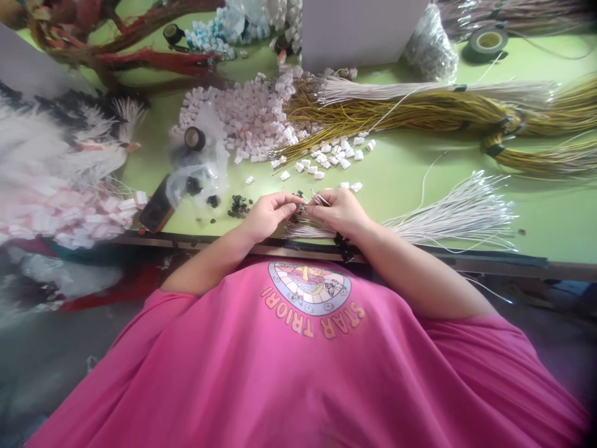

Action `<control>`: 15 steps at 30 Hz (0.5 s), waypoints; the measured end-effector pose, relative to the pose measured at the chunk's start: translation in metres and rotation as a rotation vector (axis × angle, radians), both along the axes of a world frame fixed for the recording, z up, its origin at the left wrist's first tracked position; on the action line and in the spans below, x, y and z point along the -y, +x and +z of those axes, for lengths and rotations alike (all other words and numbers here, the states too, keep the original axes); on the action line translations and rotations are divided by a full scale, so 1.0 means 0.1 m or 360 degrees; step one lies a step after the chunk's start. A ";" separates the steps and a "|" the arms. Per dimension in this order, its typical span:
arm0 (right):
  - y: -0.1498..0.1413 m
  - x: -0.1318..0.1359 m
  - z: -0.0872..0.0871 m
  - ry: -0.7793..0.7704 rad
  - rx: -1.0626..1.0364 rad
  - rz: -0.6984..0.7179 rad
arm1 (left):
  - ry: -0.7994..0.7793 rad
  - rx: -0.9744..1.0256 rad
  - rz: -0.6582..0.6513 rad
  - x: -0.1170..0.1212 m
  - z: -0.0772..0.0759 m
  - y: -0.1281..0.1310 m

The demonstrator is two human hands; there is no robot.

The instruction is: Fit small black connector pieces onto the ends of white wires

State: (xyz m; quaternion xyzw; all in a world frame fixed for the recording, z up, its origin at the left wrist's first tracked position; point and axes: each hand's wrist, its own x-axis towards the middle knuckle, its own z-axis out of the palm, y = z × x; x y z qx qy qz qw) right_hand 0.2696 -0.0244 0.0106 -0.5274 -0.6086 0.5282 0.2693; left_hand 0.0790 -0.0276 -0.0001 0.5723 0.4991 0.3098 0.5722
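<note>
Near the table's front edge my two hands meet, fingertips almost touching. My left hand (273,216) is closed in a pinch at a small black connector (295,216), partly covered by the fingers. My right hand (339,211) is closed on thin white wires (305,199), whose ends point toward the left fingertips. Beneath the right wrist lies a bundle of white wires (448,211) with shiny metal tips, fanned out to the right. A cluster of black connectors (344,247) hangs at the table edge, and loose black connectors (239,206) lie left of my left hand.
Behind my hands are a heap of white connectors (252,115) and yellow-green wire bundles (405,115). A plastic bag (209,162), a black tape roll (194,138) and a dark phone-like block (157,205) stand left. Another tape roll (485,45) lies back right.
</note>
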 end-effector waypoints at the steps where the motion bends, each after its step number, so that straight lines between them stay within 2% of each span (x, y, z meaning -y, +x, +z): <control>1: 0.00 0.00 -0.01 0.0003 0.0005 0.0012 | 0.0006 0.0018 0.0008 0.00 -0.02 0.01; 9: 0.01 -0.02 -0.02 0.0094 0.0074 0.0061 | 0.0145 -0.0004 0.0181 0.02 -0.14 0.01; 15: 0.01 -0.02 -0.04 0.0124 0.0074 0.0143 | 0.0239 -0.0102 0.0144 0.04 -0.15 0.01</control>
